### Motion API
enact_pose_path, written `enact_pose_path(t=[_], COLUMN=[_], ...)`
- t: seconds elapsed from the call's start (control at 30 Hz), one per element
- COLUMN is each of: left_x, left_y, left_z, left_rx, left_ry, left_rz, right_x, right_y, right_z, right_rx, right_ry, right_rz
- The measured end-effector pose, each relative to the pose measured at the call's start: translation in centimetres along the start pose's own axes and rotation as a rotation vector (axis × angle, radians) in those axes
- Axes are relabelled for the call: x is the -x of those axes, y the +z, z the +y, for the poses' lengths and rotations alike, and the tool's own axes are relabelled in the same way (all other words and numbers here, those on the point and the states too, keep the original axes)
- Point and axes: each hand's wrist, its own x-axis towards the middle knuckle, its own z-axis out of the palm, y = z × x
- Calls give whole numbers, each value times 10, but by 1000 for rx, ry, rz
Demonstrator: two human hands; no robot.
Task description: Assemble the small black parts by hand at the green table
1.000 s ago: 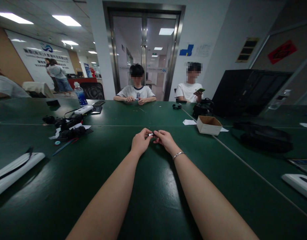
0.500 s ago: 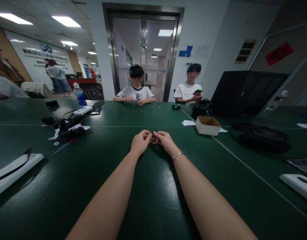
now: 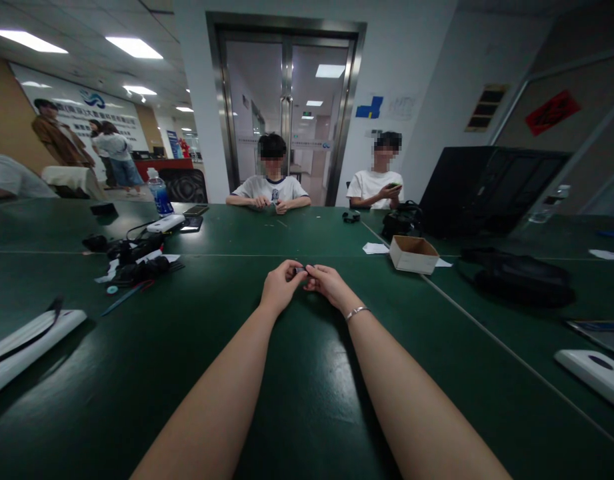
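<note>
1. Small dark piece, held between both hands, sits over the green counter, which spreads widest of all.
2. Open box, pale-sided, stands on that counter at the hands' 3 o'clock.
3. Left hand, at the piece's 8 o'clock: fingers drawn together, pinching it.
4. Right hand, at 4 o'clock: fingertips pressed close on its 3 o'clock end.
5. Silver bracelet circles the right wrist.

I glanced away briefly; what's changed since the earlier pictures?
The person in brown moved rightward; the seated person at right brought a second hand to the phone. The small object looks darker. The left hand and right hand stayed at it; the box stayed.
</note>
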Motion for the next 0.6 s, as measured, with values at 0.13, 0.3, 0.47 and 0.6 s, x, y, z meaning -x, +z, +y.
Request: enact_pose_path(t=[0.13,0.3,0.47,0.6], left_x=[-2,-3,-8,-8], left_y=[-2,-7,-4,-3], left_z=[-3,-13,-24,-23], left_rx=[87,2,-143,-137], left_ry=[-50,-129,-155,-146], left_rz=[28,4,-124,-231], right_x=[-2,-3,5,19], right_y=[8,15,16,24], right_z=[1,1,0,-1], right_rx=[178,444,562,338], right_ry=[-1,-103,-59,41], right_rz=[49,-15,47,83])
